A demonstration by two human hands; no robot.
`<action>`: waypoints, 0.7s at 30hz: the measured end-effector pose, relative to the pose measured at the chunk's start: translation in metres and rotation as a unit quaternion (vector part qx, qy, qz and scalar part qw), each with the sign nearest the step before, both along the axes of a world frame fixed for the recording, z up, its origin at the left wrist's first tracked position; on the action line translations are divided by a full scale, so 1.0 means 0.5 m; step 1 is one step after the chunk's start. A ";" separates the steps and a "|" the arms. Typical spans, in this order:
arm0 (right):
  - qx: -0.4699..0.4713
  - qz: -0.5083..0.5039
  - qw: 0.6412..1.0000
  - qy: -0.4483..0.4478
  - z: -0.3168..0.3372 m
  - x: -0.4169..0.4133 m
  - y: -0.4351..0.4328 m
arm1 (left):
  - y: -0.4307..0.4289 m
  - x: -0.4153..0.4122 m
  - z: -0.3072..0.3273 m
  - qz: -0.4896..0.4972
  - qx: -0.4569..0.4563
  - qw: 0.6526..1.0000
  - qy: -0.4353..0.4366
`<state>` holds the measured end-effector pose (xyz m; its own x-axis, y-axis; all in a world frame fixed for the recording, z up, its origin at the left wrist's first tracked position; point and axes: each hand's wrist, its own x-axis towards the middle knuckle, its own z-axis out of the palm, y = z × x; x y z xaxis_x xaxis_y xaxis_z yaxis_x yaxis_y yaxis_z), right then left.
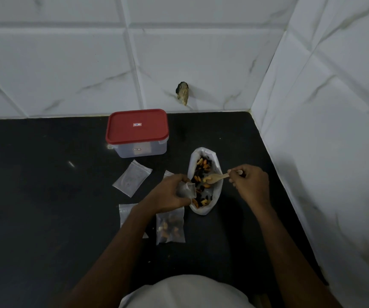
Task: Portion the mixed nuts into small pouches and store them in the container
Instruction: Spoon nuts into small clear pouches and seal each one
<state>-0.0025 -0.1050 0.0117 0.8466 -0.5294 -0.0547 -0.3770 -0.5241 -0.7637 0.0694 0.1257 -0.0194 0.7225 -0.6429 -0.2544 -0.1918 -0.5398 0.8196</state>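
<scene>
Pouch [125,214] half under left forearm [121,243]

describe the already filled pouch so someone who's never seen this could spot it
On the black counter, find the open white bag of nuts near the red-lidded container. The filled pouch lies near-left of that bag's closest end. Unlike the flat pouches lying nearby, it shows nuts inside.

This is a home kitchen: a black stone counter [45,196] meets white marble-look wall tiles [201,63] in a corner (one tile is chipped).
</scene>
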 end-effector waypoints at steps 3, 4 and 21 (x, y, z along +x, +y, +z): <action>0.060 -0.020 0.998 0.011 -0.018 -0.006 0.010 | 0.000 0.000 -0.001 -0.015 0.006 1.000 0.010; 0.078 -0.028 0.996 0.018 -0.024 -0.007 0.015 | -0.001 -0.001 -0.001 -0.016 0.009 1.000 0.011; 0.220 -0.030 0.972 0.076 -0.038 -0.009 0.020 | -0.003 -0.005 -0.007 -0.016 -0.004 1.000 0.020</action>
<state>-0.0072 -0.0948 -0.0070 0.7789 -0.4748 -0.4097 -0.5236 -0.1326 -0.8416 0.0669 0.1244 -0.0231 0.6905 -0.6681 -0.2773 -0.1763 -0.5273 0.8312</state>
